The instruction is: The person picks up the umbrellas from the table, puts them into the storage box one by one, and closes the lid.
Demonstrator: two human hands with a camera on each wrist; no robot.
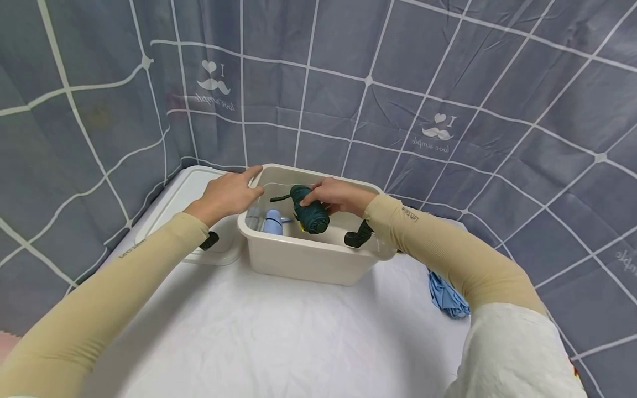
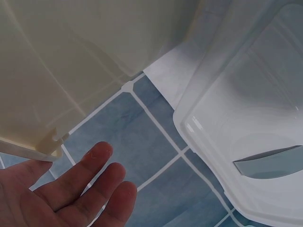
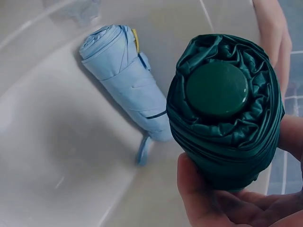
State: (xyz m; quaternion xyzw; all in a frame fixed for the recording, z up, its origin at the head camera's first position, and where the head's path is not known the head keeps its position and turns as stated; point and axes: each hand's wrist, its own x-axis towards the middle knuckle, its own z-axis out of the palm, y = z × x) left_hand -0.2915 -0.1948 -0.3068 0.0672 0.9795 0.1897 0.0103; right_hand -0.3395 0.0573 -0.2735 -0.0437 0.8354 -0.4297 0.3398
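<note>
A folded dark green umbrella (image 1: 309, 210) is in my right hand (image 1: 340, 194), thumb and fingers curled round it, inside the white plastic bin (image 1: 298, 260). Its round green end (image 3: 218, 90) faces the camera in the right wrist view. Beneath it a folded light blue umbrella (image 3: 125, 82) lies against the bin's wall; in the head view this blue umbrella (image 1: 272, 222) shows at the left end. My left hand (image 1: 228, 193) touches the bin's left rim. In the left wrist view its fingers (image 2: 94, 177) stretch out loosely beyond the rim.
A white lid (image 1: 174, 193) lies flat left of the bin. Some crumpled blue fabric (image 1: 448, 296) lies on the white tabletop (image 1: 288, 337) to the right, partly behind my right arm. Grey curtain with white lines (image 1: 338, 99) hangs close behind. A dark piece shows below each wrist.
</note>
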